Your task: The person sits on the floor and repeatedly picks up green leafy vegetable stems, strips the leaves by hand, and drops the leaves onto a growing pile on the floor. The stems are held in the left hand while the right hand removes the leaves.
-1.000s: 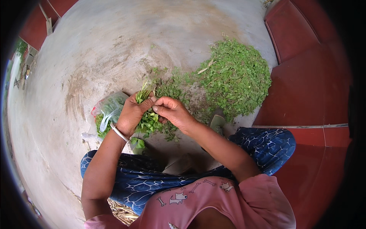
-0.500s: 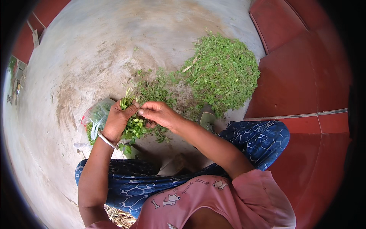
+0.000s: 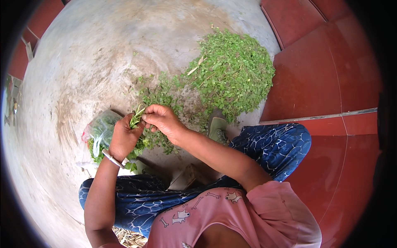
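Note:
A bunch of leafy green stems [image 3: 136, 117] is in my left hand [image 3: 123, 135], whose fingers are wrapped round it. Pale stem ends stick up past the thumb, and leaves hang out below the hand. Close against the stem ends, my right hand [image 3: 163, 122] has its thumb and forefinger pinched together. Whatever is between those fingertips is too small to make out. Beside my left hand stands a clear plastic bag [image 3: 104, 124] with greens in it. Loose greens [image 3: 160, 91] lie scattered on the ground just beyond both hands.
A large heap of greens [image 3: 233, 68] lies ahead to the right. Red tiled steps [image 3: 306, 87] rise along the right side. My green shoe [image 3: 217, 129] is near the heap, and a wooden piece [image 3: 193, 175] sits between my legs. Dry stalks [image 3: 129, 237] lie at lower left.
Both hands have shifted slightly to the left in the picture, and the stem ends now tilt more to the right. The whole view has moved a little too.

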Demonstrator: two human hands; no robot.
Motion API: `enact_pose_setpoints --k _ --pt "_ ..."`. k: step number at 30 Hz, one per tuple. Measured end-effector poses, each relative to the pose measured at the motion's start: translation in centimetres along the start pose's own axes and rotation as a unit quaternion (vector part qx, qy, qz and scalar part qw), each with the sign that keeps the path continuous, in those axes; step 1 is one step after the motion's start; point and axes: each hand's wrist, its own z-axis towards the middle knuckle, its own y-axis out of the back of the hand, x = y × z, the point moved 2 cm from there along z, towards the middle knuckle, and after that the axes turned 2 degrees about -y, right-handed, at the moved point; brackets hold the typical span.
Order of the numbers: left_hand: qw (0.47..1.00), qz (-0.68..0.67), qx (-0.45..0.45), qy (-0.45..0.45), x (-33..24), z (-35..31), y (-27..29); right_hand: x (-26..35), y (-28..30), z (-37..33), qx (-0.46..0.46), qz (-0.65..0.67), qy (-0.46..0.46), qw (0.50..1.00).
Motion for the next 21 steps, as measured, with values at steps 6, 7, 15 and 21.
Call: enact_pose_setpoints --k 6,7,15,21 --pt "0.998 0.013 -0.053 -0.006 0.9 0.2 -0.3 -0.6 -0.9 -0.2 -0.027 0.059 0.014 0.998" --pt "0.997 -0.007 -0.077 -0.016 1.3 0.3 -0.5 -0.7 -0.9 -0.2 -0.017 0.085 0.004 0.996" --pt "0.957 -0.226 -0.164 0.073 -0.1 0.4 2.7 -0.9 2.7 1.7 0.030 0.007 -0.042 0.999" --pt "0.942 -0.281 -0.165 0.075 -1.6 -0.3 3.4 -0.6 16.2 7.7 -0.210 -0.475 -0.013 0.855"
